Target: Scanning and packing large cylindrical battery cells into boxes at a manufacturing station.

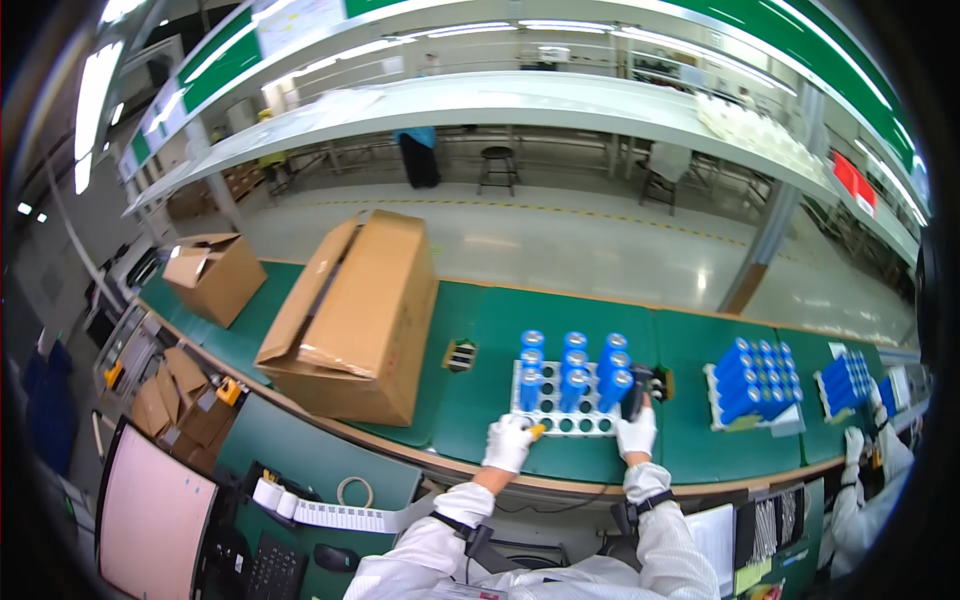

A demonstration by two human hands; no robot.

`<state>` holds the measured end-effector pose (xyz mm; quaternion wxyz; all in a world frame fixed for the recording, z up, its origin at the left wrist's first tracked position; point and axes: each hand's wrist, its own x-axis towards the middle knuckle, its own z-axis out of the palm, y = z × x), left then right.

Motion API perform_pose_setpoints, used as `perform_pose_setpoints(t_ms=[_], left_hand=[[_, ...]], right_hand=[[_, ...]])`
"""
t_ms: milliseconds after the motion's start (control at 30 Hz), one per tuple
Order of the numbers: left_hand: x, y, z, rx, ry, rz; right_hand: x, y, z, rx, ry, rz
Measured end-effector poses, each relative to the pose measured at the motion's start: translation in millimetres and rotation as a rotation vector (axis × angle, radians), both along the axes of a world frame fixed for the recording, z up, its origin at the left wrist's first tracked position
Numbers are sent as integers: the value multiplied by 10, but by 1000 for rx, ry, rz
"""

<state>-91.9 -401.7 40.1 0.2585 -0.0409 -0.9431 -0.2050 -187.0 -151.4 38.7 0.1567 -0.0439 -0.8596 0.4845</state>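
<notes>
Fingers (pixel 634 428) of right hand (pixel 636 436) clasp black scanner (pixel 636 388)

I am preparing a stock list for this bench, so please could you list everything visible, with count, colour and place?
blue cylinders: nine, blue, upright in white tray
white tray: one, white, with round holes, bench centre
green bench: one, green
large carton: one, brown, left of tray
small carton: one, brown, open, far left
filled trays: two, blue cylinders, right on bench
label roll: one, white, lower left
co-worker's gloved hand: one, white, far right
left hand: white glove, at tray's front-left edge
right hand: white glove, holding black handheld device
</notes>
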Motion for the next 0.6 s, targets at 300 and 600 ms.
perform_pose_setpoints(t_ms=[300,600], left_hand=[[-81,-35,-70,78,11,-61],[981,-1465,1866,127,537,441]], right_hand=[[-151,177,-252,86,111,-5],[-127,155,36,163,283,-156]])
